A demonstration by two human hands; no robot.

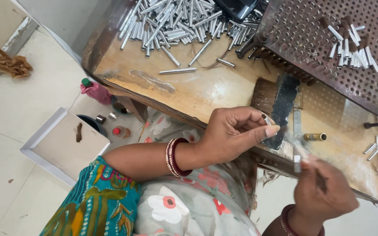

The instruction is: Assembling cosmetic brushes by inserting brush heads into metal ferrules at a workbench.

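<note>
A: From the head camera, what does each hand have?

B: The left hand [237,133] is curled, thumb and forefinger pinched on a small silver metal tube [266,119] whose end pokes up past the fingertips. The right hand [322,192] is blurred; it is closed around a thin tuft of dark brown bristle [320,181], and a short silver ferrule [297,162] shows just above its knuckles. I cannot tell whether the fingers grip that ferrule.

A: How do they lie to one another?

B: The pinched tube sits up and to the left of the right hand, near but apart. Its long axis tilts up-left to down-right, roughly toward the right hand.

A: And around them?

B: A wide black-handled brush [278,102] lies just behind the left fingertips on the worn wooden bench [189,87]; the pile of loose silver tubes [176,19] is well away, at the far edge.
</note>
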